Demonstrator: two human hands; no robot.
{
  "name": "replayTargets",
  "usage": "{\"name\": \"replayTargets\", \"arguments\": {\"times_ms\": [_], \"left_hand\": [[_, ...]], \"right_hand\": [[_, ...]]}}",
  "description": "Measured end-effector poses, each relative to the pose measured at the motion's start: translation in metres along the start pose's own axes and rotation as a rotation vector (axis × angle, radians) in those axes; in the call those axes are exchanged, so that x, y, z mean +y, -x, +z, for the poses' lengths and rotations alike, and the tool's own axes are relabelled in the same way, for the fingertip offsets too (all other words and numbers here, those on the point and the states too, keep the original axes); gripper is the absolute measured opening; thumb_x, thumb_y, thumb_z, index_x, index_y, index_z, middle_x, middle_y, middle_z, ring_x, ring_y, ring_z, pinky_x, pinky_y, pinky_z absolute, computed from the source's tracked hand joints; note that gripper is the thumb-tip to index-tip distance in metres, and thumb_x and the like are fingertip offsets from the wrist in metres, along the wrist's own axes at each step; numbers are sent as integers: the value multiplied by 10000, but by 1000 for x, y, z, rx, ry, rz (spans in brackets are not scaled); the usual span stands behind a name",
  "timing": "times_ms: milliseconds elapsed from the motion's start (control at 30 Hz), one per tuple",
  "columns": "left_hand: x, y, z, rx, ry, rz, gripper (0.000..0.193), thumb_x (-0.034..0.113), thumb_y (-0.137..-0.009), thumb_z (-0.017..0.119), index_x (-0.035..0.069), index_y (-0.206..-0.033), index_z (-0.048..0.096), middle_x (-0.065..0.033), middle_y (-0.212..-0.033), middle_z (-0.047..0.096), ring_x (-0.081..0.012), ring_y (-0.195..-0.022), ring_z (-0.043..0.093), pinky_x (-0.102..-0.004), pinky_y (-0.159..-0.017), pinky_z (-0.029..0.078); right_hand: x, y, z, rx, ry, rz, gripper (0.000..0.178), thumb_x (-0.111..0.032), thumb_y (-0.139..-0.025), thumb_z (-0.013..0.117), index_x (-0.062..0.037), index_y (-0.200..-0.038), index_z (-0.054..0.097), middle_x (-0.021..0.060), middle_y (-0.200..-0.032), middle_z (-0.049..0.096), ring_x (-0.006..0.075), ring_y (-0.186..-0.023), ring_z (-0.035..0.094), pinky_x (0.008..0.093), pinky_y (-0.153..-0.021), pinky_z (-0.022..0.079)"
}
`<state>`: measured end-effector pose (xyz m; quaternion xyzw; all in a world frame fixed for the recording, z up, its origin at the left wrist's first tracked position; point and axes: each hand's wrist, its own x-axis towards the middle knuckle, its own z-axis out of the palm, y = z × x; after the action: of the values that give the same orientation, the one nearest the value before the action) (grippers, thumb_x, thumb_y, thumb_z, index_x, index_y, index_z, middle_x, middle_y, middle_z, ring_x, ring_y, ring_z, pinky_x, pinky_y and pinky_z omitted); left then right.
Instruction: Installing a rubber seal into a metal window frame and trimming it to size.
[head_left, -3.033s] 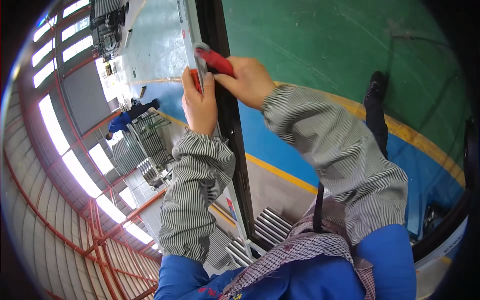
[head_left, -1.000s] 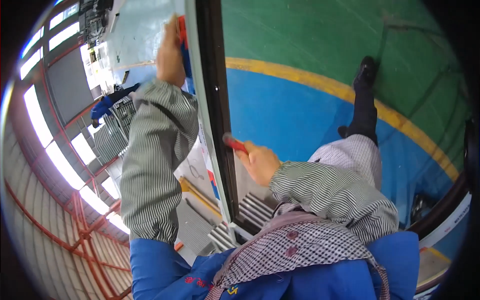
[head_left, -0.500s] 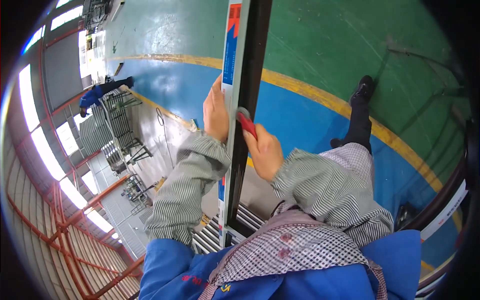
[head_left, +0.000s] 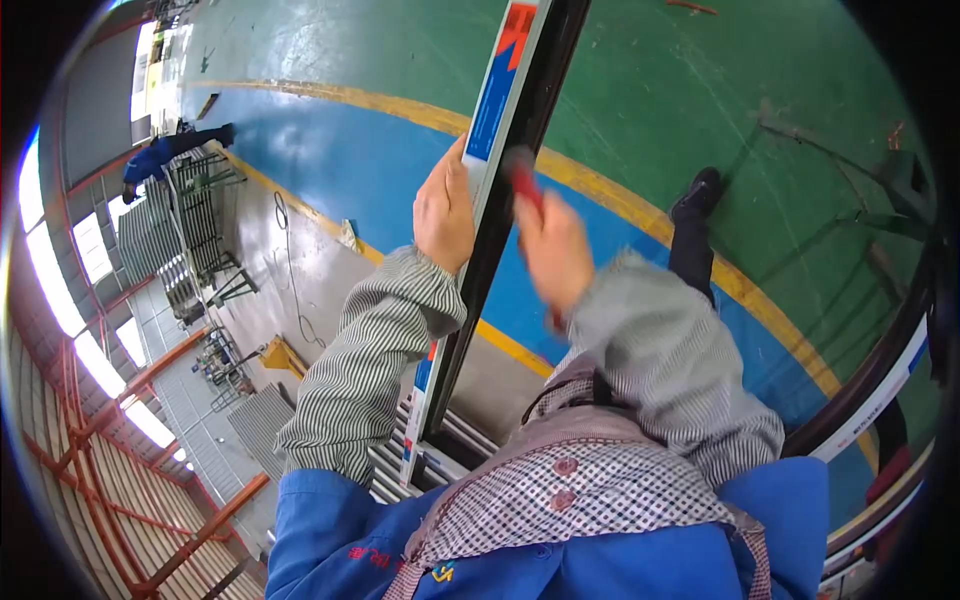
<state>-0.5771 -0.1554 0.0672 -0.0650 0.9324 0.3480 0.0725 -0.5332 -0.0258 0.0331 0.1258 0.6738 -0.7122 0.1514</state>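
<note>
A long, dark frame bar (head_left: 545, 85) runs away from my body, its left side covered by a white protective strip (head_left: 491, 115) with blue and orange print. My left hand (head_left: 443, 212) grips the bar's left side, fingers wrapped over the strip's edge. In my right hand (head_left: 558, 255) is a small red-handled tool (head_left: 527, 187) with a rounded grey head. Motion smears the tool, so its exact kind is unclear. Its head lies over the dark face of the bar; whether it touches cannot be made out. Striped sleeve covers reach both wrists.
Metal rollers (head_left: 385, 470) lie under the bar's near end. Another dark frame with a white strip (head_left: 880, 400) curves along the right. Far left, a person in blue (head_left: 160, 160) stands by a metal rack (head_left: 190, 235). A cable (head_left: 290, 290) lies on the floor.
The bar now leans further right at its far end as the view has shifted. My right hand and tool have moved up and right, from the strip's side onto the dark face.
</note>
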Motion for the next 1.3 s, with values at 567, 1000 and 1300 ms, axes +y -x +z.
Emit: {"name": "replayTargets", "arguments": {"times_ms": [567,1000,1300], "left_hand": [[6,-1,11,41,-225,-29,437,240,-1012,328,-75,-1244,523,-235,-1184,596,-370,-1119,566,-375,-985,407],[171,-234,82,-14,-232,221,640,116,-896,574,-3,-1440,259,-228,-1400,412,-357,-1285,431,-388,-1055,354],[233,-350,115,9,-249,218,679,185,-844,661,25,-1403,310,-240,-1215,566,-388,-1129,556,-407,-949,438]], "right_hand": [[-72,-175,-98,106,-83,10,326,-284,-958,475,25,-920,571,260,-820,623,456,-778,586,477,-680,459],[-60,-276,-185,15,-445,107,249,-259,-943,543,-31,-850,512,23,-582,506,91,-436,469,258,-390,350],[-130,-391,-207,545,-232,-418,289,-153,-797,711,-10,-1011,580,46,-714,607,122,-546,553,273,-505,453]]}}
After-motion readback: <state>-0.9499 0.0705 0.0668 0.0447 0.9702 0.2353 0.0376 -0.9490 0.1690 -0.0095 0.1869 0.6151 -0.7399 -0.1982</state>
